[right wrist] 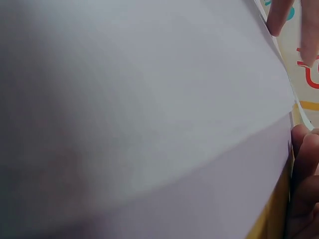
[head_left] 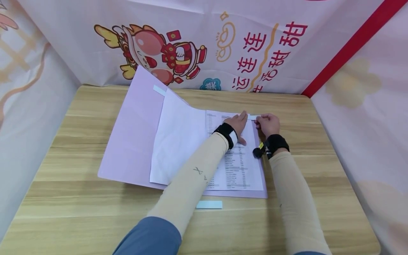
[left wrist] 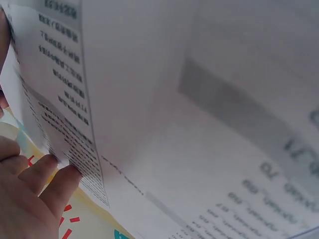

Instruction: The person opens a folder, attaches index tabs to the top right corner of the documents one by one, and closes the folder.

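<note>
A purple folder (head_left: 127,141) lies open on the table, its left cover tilted up. Inside it are a blank white page (head_left: 178,138) and, to the right, a sheet printed with columns of text (head_left: 236,173). My left hand (head_left: 236,124) rests on the printed sheet near its top edge, fingers extended; in the left wrist view its fingertips (left wrist: 65,174) press the sheet's margin. At the upper right corner, my right hand (head_left: 269,124) pinches the end of a light blue strip (head_left: 252,117). The right wrist view shows its curled fingers (right wrist: 305,169) by the sheet's corner.
Another pale blue strip (head_left: 159,90) is on the inner left cover near its top. A third light blue strip (head_left: 209,204) lies on the wooden table (head_left: 63,198) in front of the folder. A printed cloth (head_left: 271,53) hangs behind the table and along its sides.
</note>
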`<state>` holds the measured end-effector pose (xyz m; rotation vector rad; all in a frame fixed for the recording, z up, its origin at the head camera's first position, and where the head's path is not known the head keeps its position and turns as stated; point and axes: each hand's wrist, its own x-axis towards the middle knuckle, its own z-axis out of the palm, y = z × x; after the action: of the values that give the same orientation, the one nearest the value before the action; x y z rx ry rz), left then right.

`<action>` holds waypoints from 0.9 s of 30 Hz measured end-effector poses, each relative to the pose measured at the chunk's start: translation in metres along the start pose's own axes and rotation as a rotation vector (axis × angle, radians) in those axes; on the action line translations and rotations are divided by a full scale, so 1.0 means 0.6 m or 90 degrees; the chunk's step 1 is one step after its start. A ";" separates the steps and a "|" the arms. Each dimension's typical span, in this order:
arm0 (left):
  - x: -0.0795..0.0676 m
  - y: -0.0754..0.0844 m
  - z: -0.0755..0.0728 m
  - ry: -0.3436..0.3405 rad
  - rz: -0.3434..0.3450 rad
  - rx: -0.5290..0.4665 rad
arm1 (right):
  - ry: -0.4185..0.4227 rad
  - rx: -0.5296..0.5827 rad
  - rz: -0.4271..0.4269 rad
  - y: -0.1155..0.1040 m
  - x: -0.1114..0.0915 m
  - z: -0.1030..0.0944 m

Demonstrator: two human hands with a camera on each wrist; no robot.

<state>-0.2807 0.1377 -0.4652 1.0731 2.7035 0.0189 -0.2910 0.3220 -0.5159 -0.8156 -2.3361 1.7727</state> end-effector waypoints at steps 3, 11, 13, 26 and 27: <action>0.010 0.000 0.007 0.008 -0.010 -0.003 | 0.000 -0.009 -0.007 0.000 0.000 0.000; 0.009 0.002 0.001 0.002 -0.006 0.002 | -0.005 -0.037 0.005 -0.001 -0.001 -0.001; 0.009 0.004 0.000 -0.011 -0.004 0.009 | -0.001 -0.039 0.002 -0.001 0.000 0.000; 0.000 0.004 -0.005 -0.015 0.001 0.042 | 0.005 -0.042 0.017 0.003 0.005 0.002; 0.002 0.003 -0.003 -0.015 0.001 0.042 | 0.005 -0.043 0.019 0.003 0.005 0.002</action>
<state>-0.2807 0.1401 -0.4635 1.0862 2.6998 -0.0834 -0.2932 0.3229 -0.5184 -0.8689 -2.4043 1.7066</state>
